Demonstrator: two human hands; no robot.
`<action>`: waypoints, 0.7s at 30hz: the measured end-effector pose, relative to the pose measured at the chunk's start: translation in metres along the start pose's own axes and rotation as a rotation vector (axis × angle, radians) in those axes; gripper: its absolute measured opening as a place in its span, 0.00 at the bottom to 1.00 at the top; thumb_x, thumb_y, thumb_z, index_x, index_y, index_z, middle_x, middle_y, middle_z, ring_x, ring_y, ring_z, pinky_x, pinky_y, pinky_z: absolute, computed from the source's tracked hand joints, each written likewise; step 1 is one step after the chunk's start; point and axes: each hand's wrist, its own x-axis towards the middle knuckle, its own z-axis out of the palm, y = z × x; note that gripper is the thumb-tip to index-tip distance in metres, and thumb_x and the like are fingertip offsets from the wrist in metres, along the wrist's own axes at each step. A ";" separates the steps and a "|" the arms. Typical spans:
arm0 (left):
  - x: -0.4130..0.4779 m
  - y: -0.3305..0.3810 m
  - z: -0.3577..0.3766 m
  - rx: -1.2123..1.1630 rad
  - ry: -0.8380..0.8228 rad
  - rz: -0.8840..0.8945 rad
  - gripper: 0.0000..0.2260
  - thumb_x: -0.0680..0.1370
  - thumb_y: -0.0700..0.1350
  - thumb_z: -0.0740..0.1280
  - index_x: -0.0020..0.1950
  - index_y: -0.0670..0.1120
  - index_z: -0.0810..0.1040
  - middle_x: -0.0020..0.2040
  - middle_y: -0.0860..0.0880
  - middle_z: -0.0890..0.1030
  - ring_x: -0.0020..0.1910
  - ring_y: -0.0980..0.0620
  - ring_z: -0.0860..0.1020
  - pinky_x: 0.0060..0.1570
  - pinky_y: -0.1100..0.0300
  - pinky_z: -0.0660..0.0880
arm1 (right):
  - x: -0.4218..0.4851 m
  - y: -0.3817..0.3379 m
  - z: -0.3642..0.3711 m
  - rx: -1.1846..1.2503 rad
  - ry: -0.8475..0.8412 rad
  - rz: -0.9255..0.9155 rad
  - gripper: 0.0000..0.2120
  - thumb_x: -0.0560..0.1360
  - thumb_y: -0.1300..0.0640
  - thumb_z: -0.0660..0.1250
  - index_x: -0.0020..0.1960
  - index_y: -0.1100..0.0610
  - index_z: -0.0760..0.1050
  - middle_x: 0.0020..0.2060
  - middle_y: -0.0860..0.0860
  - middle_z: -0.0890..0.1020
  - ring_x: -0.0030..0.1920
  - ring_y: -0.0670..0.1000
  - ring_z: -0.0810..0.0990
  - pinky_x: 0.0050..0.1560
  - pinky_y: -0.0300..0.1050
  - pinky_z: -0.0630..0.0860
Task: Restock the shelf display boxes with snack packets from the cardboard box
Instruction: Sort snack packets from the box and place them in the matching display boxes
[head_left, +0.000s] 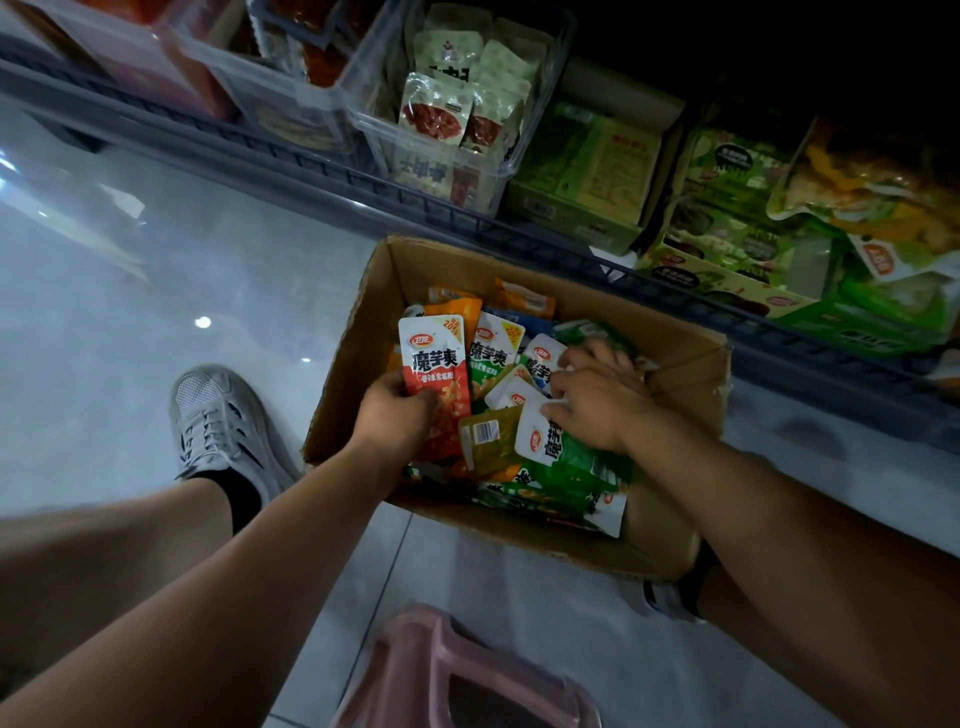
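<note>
Down inside the cardboard box (358, 338) the snack packets (550, 483) lie heaped, and the left hand (395, 410) has its grip clamped on a red packet (434, 358), upright by the box's left wall. The right hand (597, 400) rests on the heap, fingers bent over white-topped packets; whether that grip pinches one I cannot tell. Beyond the box, the shelf (311, 166) carries a clear display box (467, 176).

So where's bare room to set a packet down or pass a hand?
Bare floor lies left of the cardboard box, bordered by the shoe and shelf rail, plus a strip between box and pink stool. The box is crowded: packets fill it, the left hand grips a red packet, the right hand is among them.
</note>
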 end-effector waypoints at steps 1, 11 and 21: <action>0.000 0.000 0.000 0.003 -0.003 0.002 0.13 0.84 0.42 0.64 0.69 0.50 0.76 0.63 0.47 0.81 0.63 0.43 0.79 0.65 0.38 0.76 | -0.003 0.001 0.002 0.031 -0.038 -0.013 0.19 0.79 0.38 0.59 0.63 0.48 0.76 0.72 0.50 0.66 0.72 0.56 0.60 0.70 0.52 0.59; -0.003 -0.001 -0.001 -0.035 -0.047 0.054 0.09 0.85 0.40 0.63 0.62 0.52 0.76 0.50 0.53 0.82 0.50 0.52 0.81 0.47 0.52 0.79 | -0.022 0.020 -0.002 0.387 -0.132 0.093 0.24 0.74 0.39 0.71 0.65 0.50 0.75 0.60 0.52 0.69 0.60 0.52 0.72 0.61 0.45 0.72; -0.014 0.004 -0.003 -0.078 -0.064 0.073 0.13 0.83 0.42 0.66 0.67 0.47 0.76 0.58 0.46 0.84 0.54 0.44 0.84 0.52 0.47 0.82 | -0.034 0.026 -0.005 0.951 0.110 0.229 0.03 0.78 0.61 0.69 0.51 0.58 0.80 0.39 0.54 0.85 0.31 0.44 0.81 0.34 0.42 0.76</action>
